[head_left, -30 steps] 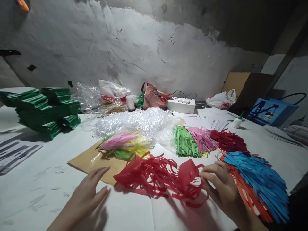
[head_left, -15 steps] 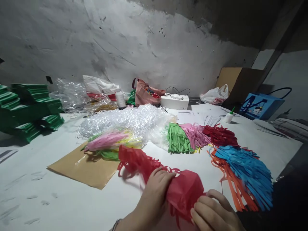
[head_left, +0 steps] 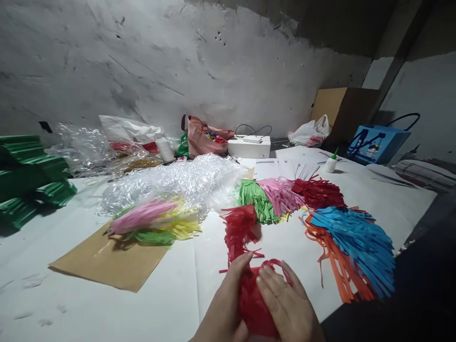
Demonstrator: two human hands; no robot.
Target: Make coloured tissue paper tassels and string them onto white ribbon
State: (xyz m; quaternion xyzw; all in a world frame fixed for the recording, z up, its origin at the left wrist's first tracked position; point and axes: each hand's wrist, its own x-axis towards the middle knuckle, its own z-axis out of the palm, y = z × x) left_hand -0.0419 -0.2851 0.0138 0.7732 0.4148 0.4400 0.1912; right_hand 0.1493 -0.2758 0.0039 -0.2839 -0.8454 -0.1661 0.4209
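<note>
Since the earlier frame, your hands have gathered the red fringed paper point(head_left: 245, 266) from a wide spread into a tight bunch at the near edge of the table point(head_left: 89, 304). Your left hand point(head_left: 224, 308) cups the bunch's left side, fingers curled against it in a grip. Your right hand point(head_left: 285, 308) lies on top of it with the fingers stretched flat, pressing rather than clasping. The loose red strips trail away from your hands towards the middle of the table.

Just right of the bunch lie blue strips point(head_left: 356, 242) over orange strips point(head_left: 331, 266). Beyond them sit green point(head_left: 254, 199), pink point(head_left: 280, 192) and dark red point(head_left: 318, 192) fringes side by side. To the left, a brown sheet point(head_left: 107, 263) carries a wrapped pink, yellow and green bundle point(head_left: 153, 221), with clear plastic shreds point(head_left: 178, 178) behind. A glue bottle point(head_left: 331, 164), a white box point(head_left: 249, 147) and a green stack point(head_left: 28, 175) stand farther off.
</note>
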